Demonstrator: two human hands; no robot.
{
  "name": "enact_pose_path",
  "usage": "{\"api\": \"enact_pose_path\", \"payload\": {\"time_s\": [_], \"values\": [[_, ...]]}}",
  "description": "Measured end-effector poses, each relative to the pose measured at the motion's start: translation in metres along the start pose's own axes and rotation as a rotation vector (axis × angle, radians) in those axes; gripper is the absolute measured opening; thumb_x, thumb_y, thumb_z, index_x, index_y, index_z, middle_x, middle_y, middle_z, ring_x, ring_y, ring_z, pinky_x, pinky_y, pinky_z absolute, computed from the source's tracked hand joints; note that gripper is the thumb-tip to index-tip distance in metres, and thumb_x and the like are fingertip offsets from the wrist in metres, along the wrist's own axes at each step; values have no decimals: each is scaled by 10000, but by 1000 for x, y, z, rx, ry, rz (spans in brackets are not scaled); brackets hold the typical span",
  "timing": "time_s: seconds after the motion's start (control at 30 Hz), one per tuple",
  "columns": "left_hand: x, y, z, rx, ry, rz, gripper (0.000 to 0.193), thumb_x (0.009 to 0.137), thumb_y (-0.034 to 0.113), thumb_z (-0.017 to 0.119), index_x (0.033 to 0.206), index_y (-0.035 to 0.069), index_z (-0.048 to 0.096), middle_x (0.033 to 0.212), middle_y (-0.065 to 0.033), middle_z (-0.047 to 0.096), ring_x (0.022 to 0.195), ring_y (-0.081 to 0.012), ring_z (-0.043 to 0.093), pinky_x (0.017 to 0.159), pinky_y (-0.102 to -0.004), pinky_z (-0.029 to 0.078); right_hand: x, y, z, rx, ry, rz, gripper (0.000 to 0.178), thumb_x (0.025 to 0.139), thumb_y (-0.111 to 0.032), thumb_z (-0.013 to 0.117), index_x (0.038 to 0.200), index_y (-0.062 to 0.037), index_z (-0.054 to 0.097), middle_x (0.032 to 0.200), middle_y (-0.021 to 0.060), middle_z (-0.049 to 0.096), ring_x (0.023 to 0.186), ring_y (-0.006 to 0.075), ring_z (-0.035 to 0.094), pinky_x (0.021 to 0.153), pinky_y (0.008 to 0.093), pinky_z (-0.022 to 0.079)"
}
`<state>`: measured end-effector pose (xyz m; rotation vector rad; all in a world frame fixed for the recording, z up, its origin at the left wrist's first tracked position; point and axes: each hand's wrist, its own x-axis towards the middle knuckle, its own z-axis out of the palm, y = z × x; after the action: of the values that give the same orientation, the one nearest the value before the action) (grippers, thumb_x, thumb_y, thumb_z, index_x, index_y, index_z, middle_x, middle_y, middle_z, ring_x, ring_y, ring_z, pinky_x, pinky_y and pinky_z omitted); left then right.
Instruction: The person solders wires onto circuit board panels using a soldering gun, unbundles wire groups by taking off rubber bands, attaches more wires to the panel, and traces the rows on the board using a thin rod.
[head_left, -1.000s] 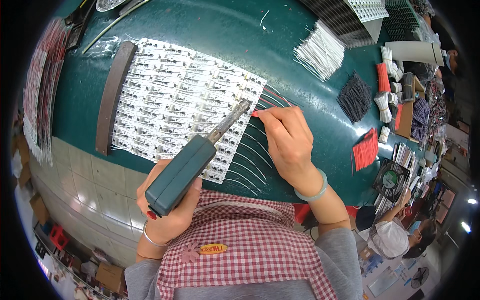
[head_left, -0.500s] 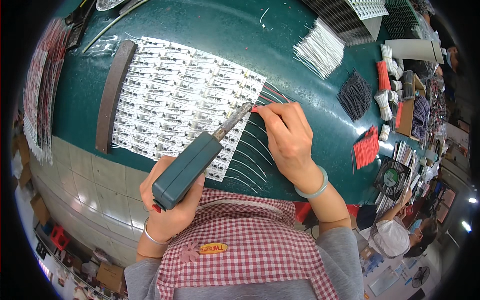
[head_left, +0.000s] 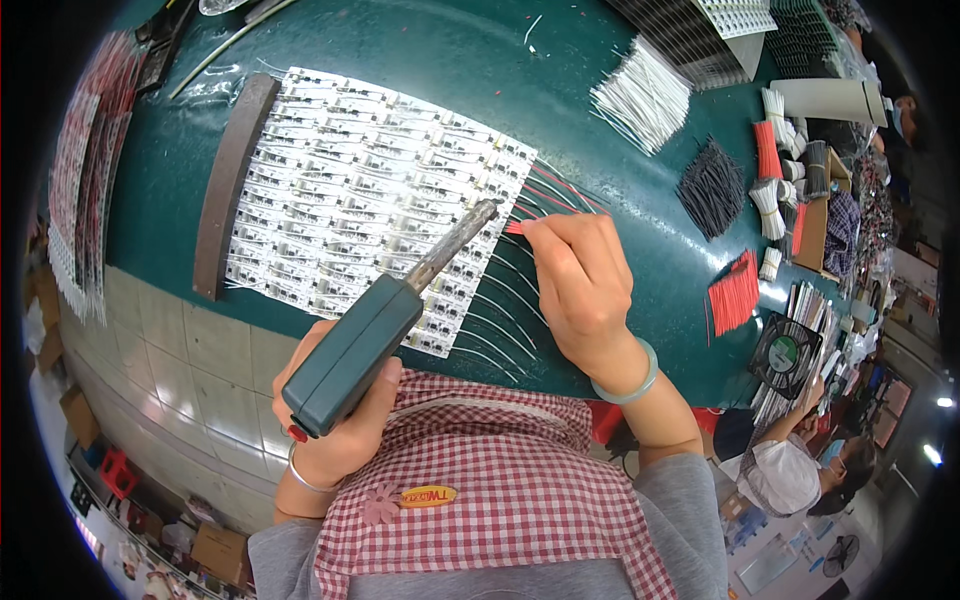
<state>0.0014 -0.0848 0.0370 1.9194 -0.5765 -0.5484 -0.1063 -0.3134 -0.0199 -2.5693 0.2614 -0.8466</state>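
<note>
The left hand (head_left: 335, 425) is wrapping its fingers tight around the fat green handle of a soldering iron (head_left: 385, 315), down near the checked apron (head_left: 490, 480). The iron's metal tip is pointing up and to the right, at the right edge of a big white sheet of small circuit boards (head_left: 350, 195) lying on the green table (head_left: 420, 60). The right hand (head_left: 580, 285) is pinching the end of a red wire (head_left: 515, 227) between thumb and first finger, just beside the tip; the other fingers are curling under, so most of the wire is hiding. I cannot tell if the tip is touching the wire. Thin wires are sticking out from under that hand. A dark bar (head_left: 232, 180) is lying along the sheet's left edge. Bundles of white wires (head_left: 645, 95), black wires (head_left: 712, 185) and red wires (head_left: 735, 290) are sitting well apart on the right. The far things at the rim are bending and hard to make out.
</note>
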Motion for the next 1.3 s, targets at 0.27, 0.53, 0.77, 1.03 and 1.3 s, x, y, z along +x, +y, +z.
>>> {"api": "enact_pose_path", "payload": {"time_s": [0.27,0.53,0.77,1.03,1.3], "values": [[-1,1,-1,84,-42,28,217,747,-42,753,958,-54,703,938,-134,681,764,-207,666,675,-294,532,-5,1,3,33,-49,-16,362,681,72,670,1039,33,638,921,120,622,778,268,586,638,342,498],[0,-3,6,35,-11,71,181,733,-54,752,901,-46,685,851,-118,655,698,-203,642,627,-291,502,-6,1,4,12,-61,-26,345,692,36,666,1036,32,640,926,119,618,783,264,584,638,338,499],[-3,-4,2,97,-40,60,175,737,-49,754,898,-44,687,836,-110,648,676,-201,636,608,-286,495,-5,0,5,-13,-72,-16,306,706,11,666,1011,38,650,922,115,616,784,260,582,639,339,500],[-12,-5,0,7,18,16,219,763,-32,754,976,-46,707,921,-139,680,755,-212,671,658,-291,532,-4,-2,4,-26,-70,-8,299,703,15,671,1000,38,654,920,115,615,795,262,583,650,336,502],[-16,-6,-5,72,-11,59,228,756,-46,744,981,-46,708,959,-145,689,787,-226,683,686,-304,548,-9,-12,4,18,3,-35,314,688,51,672,1000,24,645,902,105,615,777,254,583,625,338,491]]}}
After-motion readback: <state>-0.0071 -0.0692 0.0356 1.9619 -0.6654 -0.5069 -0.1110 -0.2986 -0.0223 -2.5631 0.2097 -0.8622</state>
